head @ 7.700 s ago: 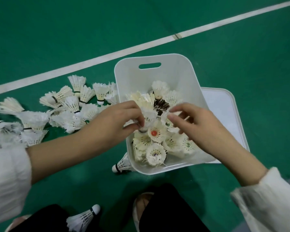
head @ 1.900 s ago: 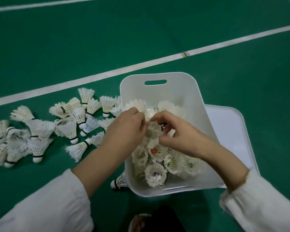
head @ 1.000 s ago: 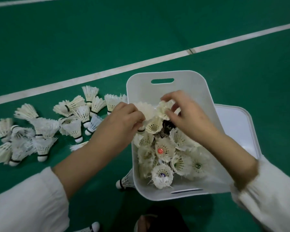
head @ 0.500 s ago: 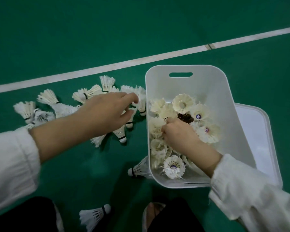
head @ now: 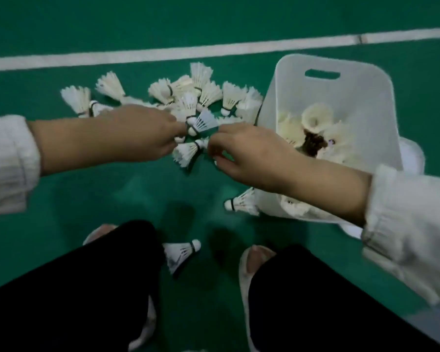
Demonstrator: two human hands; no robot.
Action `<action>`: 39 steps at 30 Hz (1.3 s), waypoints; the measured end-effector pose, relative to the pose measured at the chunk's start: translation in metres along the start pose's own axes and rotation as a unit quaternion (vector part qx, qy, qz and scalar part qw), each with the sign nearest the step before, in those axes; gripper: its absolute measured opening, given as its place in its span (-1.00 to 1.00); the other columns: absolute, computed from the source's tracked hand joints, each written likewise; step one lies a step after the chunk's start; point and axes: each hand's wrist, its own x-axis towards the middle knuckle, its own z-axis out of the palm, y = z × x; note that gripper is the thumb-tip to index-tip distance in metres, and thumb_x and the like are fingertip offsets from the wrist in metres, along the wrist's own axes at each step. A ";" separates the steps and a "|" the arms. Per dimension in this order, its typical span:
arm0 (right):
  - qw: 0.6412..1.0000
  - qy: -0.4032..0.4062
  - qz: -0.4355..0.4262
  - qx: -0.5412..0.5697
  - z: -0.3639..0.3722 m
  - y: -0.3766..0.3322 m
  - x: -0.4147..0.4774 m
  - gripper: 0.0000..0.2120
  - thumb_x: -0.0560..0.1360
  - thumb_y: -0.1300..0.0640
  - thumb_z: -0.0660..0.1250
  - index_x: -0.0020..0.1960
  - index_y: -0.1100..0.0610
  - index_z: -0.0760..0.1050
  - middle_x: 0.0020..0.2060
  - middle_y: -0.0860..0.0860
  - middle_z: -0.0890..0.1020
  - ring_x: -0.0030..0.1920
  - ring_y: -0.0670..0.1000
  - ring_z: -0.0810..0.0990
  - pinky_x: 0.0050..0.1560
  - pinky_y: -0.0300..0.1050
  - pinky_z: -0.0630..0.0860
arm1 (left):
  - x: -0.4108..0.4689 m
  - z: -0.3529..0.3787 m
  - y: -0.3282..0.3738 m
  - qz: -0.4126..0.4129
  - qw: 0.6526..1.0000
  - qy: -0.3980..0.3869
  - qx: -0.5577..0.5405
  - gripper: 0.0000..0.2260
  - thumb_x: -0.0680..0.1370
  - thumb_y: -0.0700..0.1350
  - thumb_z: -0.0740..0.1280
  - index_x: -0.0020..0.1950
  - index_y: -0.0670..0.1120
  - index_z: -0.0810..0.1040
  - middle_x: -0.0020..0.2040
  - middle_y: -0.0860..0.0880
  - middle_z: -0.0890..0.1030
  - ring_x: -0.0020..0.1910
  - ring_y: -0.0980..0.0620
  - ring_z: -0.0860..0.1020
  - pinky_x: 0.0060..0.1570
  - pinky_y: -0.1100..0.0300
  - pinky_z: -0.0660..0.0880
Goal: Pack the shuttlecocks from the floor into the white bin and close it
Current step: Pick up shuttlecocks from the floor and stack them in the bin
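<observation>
The left hand (head: 140,134) pinches a shuttlecock (head: 203,121) by its cork, over the floor pile (head: 214,95). The right hand (head: 249,153) curls its fingers just beside it, but blur hides whether it grips anything. Its forearm crosses the open, part-filled bin (head: 341,97).

floor (head: 61,29): green court | line (head: 163,52): white, crosses far side | light: dim

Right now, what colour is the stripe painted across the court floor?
White painted stripe on green floor; head view.

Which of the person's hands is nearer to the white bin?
Right. The right hand is just left of the white bin, forearm crossing its near corner; the left hand is farther left, at the floor shuttlecocks.
</observation>
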 end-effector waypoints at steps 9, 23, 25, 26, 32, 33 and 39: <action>0.980 -0.189 -0.011 0.062 0.153 -0.052 0.009 -0.73 0.50 0.13 0.19 0.19 0.11 0.45 0.09 0.12 0.49 0.18 0.15 0.45 0.10 0.08 0.48 | -0.043 0.112 0.027 -0.090 0.981 -0.005 -0.174 -0.74 0.56 -0.02 0.14 0.21 -0.05 0.41 0.12 -0.08 0.54 0.08 -0.12 0.51 -0.14 0.07 0.41; 0.983 -0.160 -0.070 0.060 0.204 -0.067 0.013 -0.77 0.39 0.11 0.36 0.00 0.18 0.50 -0.07 0.17 0.53 -0.07 0.20 0.55 -0.20 0.06 0.54 | -0.020 0.161 0.008 -0.128 0.955 0.019 -0.266 -0.79 0.54 -0.04 0.18 0.13 -0.04 0.46 0.07 -0.04 0.55 0.07 -0.10 0.51 -0.03 0.06 0.46; 0.989 -0.123 -0.010 0.078 0.192 -0.047 0.023 -0.75 0.48 0.08 0.28 0.07 0.22 0.48 0.07 0.20 0.48 0.08 0.21 0.49 0.00 0.08 0.52 | -0.018 0.157 0.002 -0.133 0.952 0.033 -0.275 -0.81 0.54 -0.05 0.18 0.10 -0.05 0.48 0.04 -0.07 0.56 0.04 -0.11 0.52 -0.02 0.03 0.47; 0.990 -0.099 0.020 0.094 0.185 -0.036 0.028 -0.74 0.49 0.07 0.29 0.07 0.24 0.49 0.11 0.20 0.47 0.12 0.21 0.49 0.07 0.06 0.50 | -0.016 0.155 -0.001 -0.137 0.949 0.041 -0.281 -0.81 0.55 -0.05 0.18 0.09 -0.06 0.48 0.03 -0.07 0.56 0.03 -0.11 0.52 -0.02 0.03 0.48; 0.941 0.040 0.246 0.228 0.156 0.002 0.050 -0.83 0.46 0.13 0.39 -0.07 0.24 0.56 0.07 0.05 0.40 0.00 -0.03 0.41 -0.01 -0.36 0.22 | 0.004 0.142 -0.001 -0.199 0.907 0.091 -0.359 -0.76 0.54 0.05 0.24 0.02 -0.11 0.54 -0.03 -0.06 0.59 -0.05 -0.05 0.53 -0.02 0.03 0.48; 0.928 0.052 0.272 0.247 0.157 0.002 0.050 -0.84 0.46 0.15 0.39 -0.09 0.26 0.56 0.06 0.02 0.36 -0.02 -0.05 0.38 -0.04 -0.40 0.19 | 0.008 0.140 0.001 -0.222 0.888 0.094 -0.391 -0.73 0.53 0.09 0.25 0.01 -0.10 0.54 -0.04 -0.04 0.60 -0.06 -0.03 0.54 -0.03 0.05 0.48; 0.914 0.040 0.291 0.281 0.171 -0.008 0.050 -0.88 0.44 0.21 0.40 -0.15 0.27 0.53 0.10 0.08 0.38 -0.03 0.01 0.43 0.11 -0.24 0.35 | 0.033 0.133 0.012 -0.326 0.770 0.070 -0.544 -0.59 0.47 0.23 0.27 -0.17 -0.14 0.47 -0.31 0.00 0.50 -0.33 0.04 0.44 -0.36 0.14 0.30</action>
